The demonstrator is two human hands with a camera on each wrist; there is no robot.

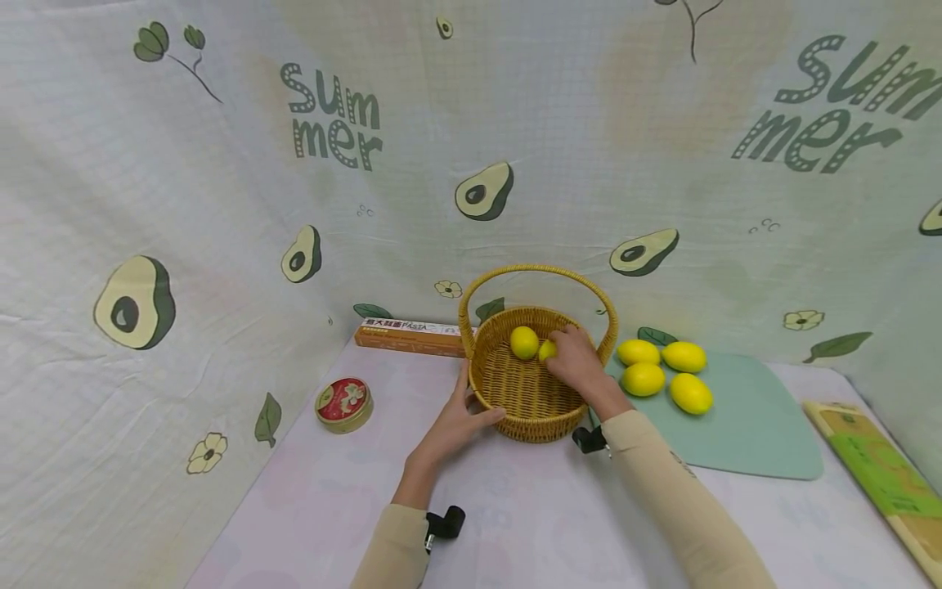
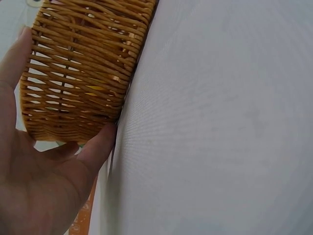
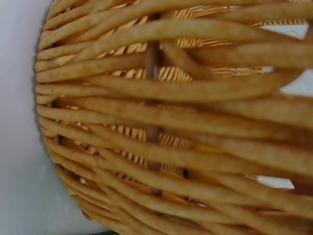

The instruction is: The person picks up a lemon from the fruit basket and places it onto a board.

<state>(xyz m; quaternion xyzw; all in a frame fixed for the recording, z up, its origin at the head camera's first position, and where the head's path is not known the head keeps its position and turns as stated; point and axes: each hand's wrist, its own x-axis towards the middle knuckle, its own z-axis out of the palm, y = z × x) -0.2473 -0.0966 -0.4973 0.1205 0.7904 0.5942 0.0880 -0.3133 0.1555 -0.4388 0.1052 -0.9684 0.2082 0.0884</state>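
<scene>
A wicker basket [image 1: 531, 429] with a tall hoop handle stands near the back of the table. My left hand [image 1: 452, 421] rests against its left side, fingers and thumb spread along the wall; in the left wrist view, the thumb touches low on the weave [image 2: 83, 73]. Inside the basket, my right hand [image 1: 576, 360] holds a yellow lemon [image 1: 547, 352], partly covered by the fingers. Another lemon [image 1: 525, 343] lies to its left in the basket. The right wrist view is filled by the basket wall [image 3: 161, 117], and the right hand is hidden there.
Several lemons [image 1: 643, 379] lie on a pale green board [image 1: 765, 425] right of the basket. A pasta box [image 1: 408, 337] lies behind on the left, with a round red-lidded tin [image 1: 344, 404] before it. At the far right is a green-and-tan packet [image 1: 883, 478].
</scene>
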